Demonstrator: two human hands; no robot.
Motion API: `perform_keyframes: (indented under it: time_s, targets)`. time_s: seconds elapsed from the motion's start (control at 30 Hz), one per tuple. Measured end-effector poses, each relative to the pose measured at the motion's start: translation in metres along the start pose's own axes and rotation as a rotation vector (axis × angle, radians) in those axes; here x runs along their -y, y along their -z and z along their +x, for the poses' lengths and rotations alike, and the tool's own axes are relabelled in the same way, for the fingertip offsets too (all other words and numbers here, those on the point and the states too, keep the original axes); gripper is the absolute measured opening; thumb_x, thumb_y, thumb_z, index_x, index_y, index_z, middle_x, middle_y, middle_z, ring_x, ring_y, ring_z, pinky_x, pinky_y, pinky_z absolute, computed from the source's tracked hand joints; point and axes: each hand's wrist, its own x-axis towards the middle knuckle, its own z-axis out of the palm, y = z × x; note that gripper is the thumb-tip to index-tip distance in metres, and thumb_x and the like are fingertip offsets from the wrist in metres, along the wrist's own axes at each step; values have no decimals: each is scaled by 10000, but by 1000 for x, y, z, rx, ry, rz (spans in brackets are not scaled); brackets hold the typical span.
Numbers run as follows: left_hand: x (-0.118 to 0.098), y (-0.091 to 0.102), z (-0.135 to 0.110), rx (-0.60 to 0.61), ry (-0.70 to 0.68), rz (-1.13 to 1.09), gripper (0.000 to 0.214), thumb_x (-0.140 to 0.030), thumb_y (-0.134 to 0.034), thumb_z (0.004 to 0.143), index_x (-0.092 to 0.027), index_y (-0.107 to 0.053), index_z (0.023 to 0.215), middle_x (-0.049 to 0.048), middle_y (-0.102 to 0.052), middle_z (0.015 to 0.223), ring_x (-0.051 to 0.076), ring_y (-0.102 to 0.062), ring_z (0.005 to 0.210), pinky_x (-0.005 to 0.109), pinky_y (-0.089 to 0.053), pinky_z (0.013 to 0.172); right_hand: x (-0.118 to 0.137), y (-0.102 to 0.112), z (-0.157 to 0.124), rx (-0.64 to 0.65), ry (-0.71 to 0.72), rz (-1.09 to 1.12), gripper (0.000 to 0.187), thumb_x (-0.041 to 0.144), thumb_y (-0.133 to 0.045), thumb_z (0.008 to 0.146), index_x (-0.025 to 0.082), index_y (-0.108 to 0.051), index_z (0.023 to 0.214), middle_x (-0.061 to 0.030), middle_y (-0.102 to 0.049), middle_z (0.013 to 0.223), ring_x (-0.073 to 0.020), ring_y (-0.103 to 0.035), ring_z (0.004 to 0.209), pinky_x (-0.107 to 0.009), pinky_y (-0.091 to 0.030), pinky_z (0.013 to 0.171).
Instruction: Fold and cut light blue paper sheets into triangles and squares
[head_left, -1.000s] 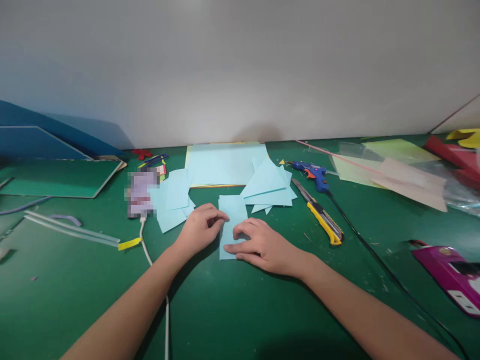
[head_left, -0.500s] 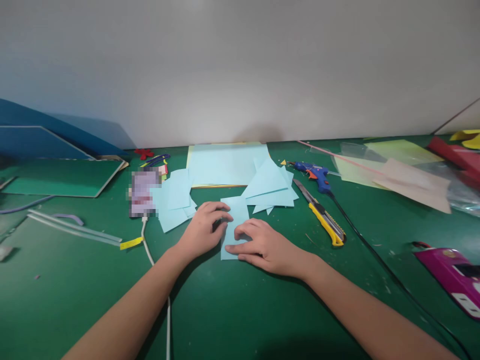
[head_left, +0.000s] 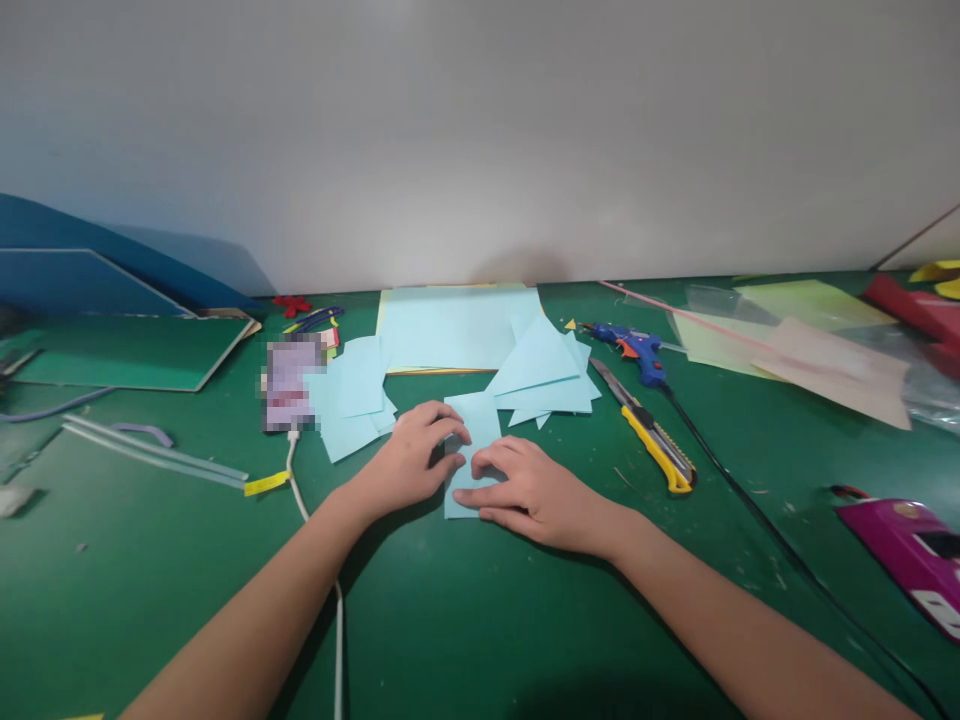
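A small light-blue paper rectangle (head_left: pixel 474 420) lies on the green table (head_left: pixel 480 620) in front of me. My left hand (head_left: pixel 409 462) rests on its left edge with fingers curled, the fingertips pinching the paper near its middle. My right hand (head_left: pixel 525 490) lies on the paper's lower right part, index finger stretched flat along it and the other fingers bent. The two hands nearly touch over the sheet.
More light-blue sheets (head_left: pixel 457 325) and cut triangles (head_left: pixel 544 375) lie behind. A yellow utility knife (head_left: pixel 652 440) and blue glue gun (head_left: pixel 634 350) with black cord sit to the right, a magenta device (head_left: pixel 907 560) far right. A white cable (head_left: pixel 300 500) and phone (head_left: pixel 291 385) lie left.
My left hand has slid slightly right over the paper toward my right hand; the right hand has barely moved. The view shifted a little.
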Motion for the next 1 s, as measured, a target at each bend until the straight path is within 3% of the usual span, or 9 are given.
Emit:
perform_keyframes:
  time_s: [0.37, 0.5, 0.63, 0.73, 1.0]
  targets:
    - [-7, 15, -1, 238, 80, -51, 274, -186, -534, 823, -243, -478, 1085, 79, -443, 1233, 275, -372, 1301, 472, -375, 1037, 0, 0, -1, 1, 11, -19, 290, 283, -430, 963, 247, -654, 1144, -98, -579, 1077, -215, -488, 1014, -392, -392, 910]
    - [-9, 14, -1, 236, 89, -14, 257, -184, -521, 827, -244, -474, 1072, 77, -472, 1198, 289, -363, 1314, 492, -374, 1026, 1, 1, -1, -7, -17, 61, 265, 270, -470, 947, 233, -662, 1126, -92, -586, 1058, -206, -500, 1005, -379, -403, 905]
    - [-10, 12, -1, 222, 82, 25, 254, -201, -533, 827, -235, -469, 1070, 87, -496, 1186, 301, -368, 1318, 504, -373, 1022, -4, 0, -2, -155, -79, 173, 242, 253, -471, 944, 182, -701, 973, -82, -626, 950, -190, -536, 889, -337, -444, 806]
    - [-10, 12, -2, 224, 77, 38, 262, -211, -536, 830, -235, -468, 1082, 95, -499, 1208, 303, -361, 1328, 508, -373, 1026, -11, -2, -2, -244, -128, 114, 265, 259, -441, 954, 176, -692, 933, -87, -655, 924, -204, -550, 863, -361, -444, 792]
    - [-11, 13, -1, 234, 97, 42, 245, -217, -528, 835, -217, -478, 1075, 109, -505, 1208, 317, -360, 1327, 518, -374, 1024, -17, 0, -2, -176, -364, -64, 202, 330, -584, 877, 191, -593, 1023, -89, -619, 1204, -267, -517, 1049, -421, -400, 862]
